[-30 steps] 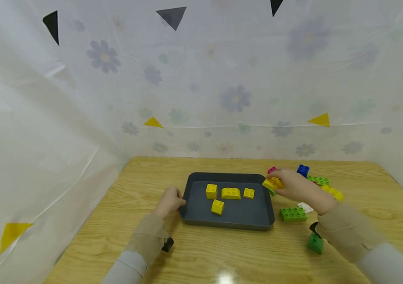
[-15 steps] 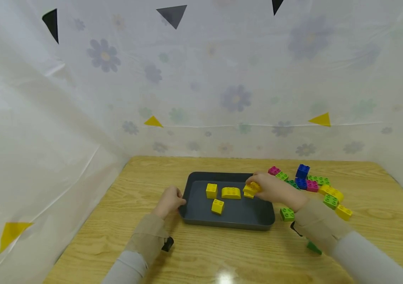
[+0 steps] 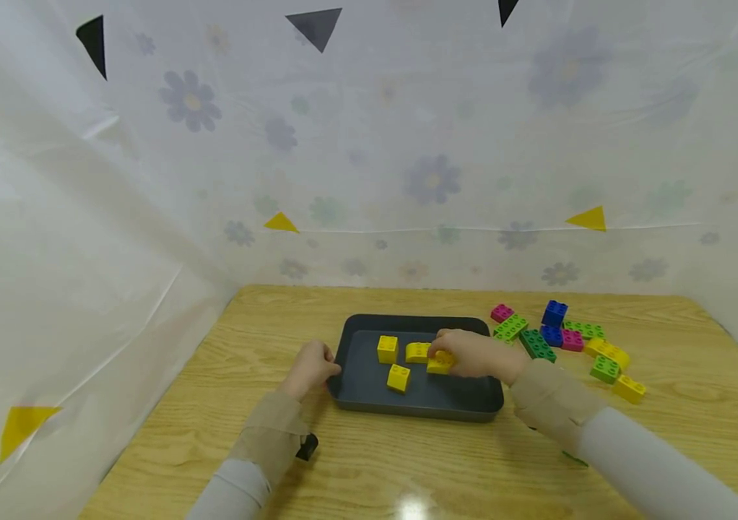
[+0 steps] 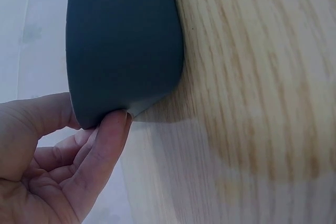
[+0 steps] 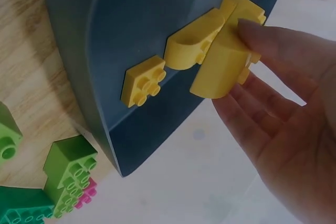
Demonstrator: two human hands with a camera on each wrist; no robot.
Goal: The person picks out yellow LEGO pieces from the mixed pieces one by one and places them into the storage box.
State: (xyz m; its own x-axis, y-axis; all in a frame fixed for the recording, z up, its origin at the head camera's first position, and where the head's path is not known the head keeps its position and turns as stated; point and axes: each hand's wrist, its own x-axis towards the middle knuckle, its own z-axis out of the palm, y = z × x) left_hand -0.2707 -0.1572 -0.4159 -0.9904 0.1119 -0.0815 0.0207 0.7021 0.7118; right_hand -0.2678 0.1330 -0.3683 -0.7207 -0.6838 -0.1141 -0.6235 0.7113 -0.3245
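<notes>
1. A floral sheet (image 3: 434,137) backs your wooden desk (image 3: 356,469).
2. Your left hand (image 3: 310,370) pinches the left end of the dark tray (image 3: 416,413), probably steadying it.
3. Your right hand (image 3: 473,355) grips a curved yellow brick (image 5: 216,74) over the tray, near other yellow bricks (image 3: 398,378), thumb opposing fingers, likely for control.
4. You can read no brand or lettering.

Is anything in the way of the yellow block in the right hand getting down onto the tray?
Maybe the rounded yellow block: the held block looks close beside it, so I can't tell if they'd bump. Toward the person, nothing visible is in the way, just bare tray.
</notes>
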